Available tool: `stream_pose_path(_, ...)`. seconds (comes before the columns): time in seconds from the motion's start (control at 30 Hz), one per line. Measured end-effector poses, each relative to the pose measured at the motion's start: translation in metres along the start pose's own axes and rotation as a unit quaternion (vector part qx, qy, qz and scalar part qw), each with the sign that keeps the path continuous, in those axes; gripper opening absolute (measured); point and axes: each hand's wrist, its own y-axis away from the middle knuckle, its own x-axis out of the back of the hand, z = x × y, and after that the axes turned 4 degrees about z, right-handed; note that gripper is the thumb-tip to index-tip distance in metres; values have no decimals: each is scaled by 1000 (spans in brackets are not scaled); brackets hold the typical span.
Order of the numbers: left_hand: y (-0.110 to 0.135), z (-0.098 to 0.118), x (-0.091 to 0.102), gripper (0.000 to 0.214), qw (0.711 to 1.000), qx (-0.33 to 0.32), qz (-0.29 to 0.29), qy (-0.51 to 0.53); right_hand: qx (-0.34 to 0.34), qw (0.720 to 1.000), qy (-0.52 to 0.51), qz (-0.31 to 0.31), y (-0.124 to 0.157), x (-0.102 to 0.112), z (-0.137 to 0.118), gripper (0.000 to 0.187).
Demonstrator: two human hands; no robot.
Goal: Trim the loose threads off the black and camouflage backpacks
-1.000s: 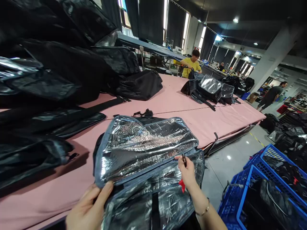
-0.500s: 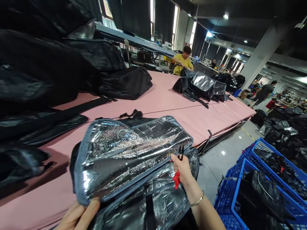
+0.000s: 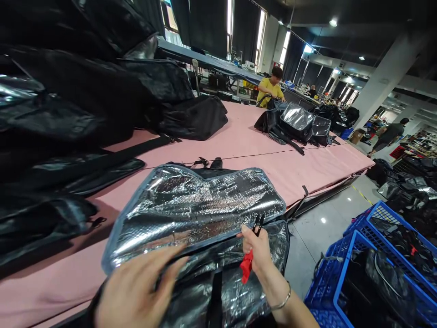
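A black bag with a shiny silver foil lining lies in front of me, its lid (image 3: 201, 205) folded back and edged with grey binding. Below the lid shows the wrinkled foil body (image 3: 239, 282), crossed by a black strap (image 3: 215, 294). My left hand (image 3: 139, 284), slightly blurred, hovers over the lid's near-left corner with thumb and fingers apart and nothing in it. At the seam between lid and body, my right hand (image 3: 256, 248) is closed around black thread snips (image 3: 258, 223), blades pointing up. Red cloth (image 3: 246, 266) hangs below that palm.
Black bags (image 3: 85, 100) are heaped at the left of the pink table (image 3: 239, 150). Across it, a person in yellow (image 3: 271, 89) handles more foil-lined bags (image 3: 297, 118). Blue crates (image 3: 336, 273) holding black pieces stand on the floor at right.
My left hand has let go of the lid's near-left corner and moved up and right. The right hand stays near the seam with the snips. The view has shifted slightly.
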Motion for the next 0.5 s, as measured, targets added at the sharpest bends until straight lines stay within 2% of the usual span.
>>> stream_pose_path(0.03, -12, 13, -5, 30, 996, -92, -13, 3, -1, 1000, 3, -3, 1, 0, -1, 46)
stream_pose_path(0.13, -35, 35, -24, 18, 980, -191, -7, -45, 0, 1000, 10, -3, 2, 2, 0, 47)
stream_pose_path(0.23, -44, 42, -37, 18, 978, -201, -14, -55, 1, 999, 33, -11, 0, 7, 0, 46)
stream_pose_path(0.33, -52, 43, -40, 25, 985, -141, -90, -53, 41, 988, 146, -35, -2, 15, -7, 40)
stream_pose_path(0.4, -59, 43, -40, 31, 980, -76, -167, -78, 149, 951, 269, -26, -3, 21, -16, 31)
stream_pose_path(0.47, -67, 45, -40, 36, 965, -16, -239, -102, 285, 878, 385, -8, -4, 25, -27, 14)
stream_pose_path(0.5, -70, 45, -40, 37, 957, 9, -271, -106, 333, 838, 432, -11, -5, 26, -33, 16)
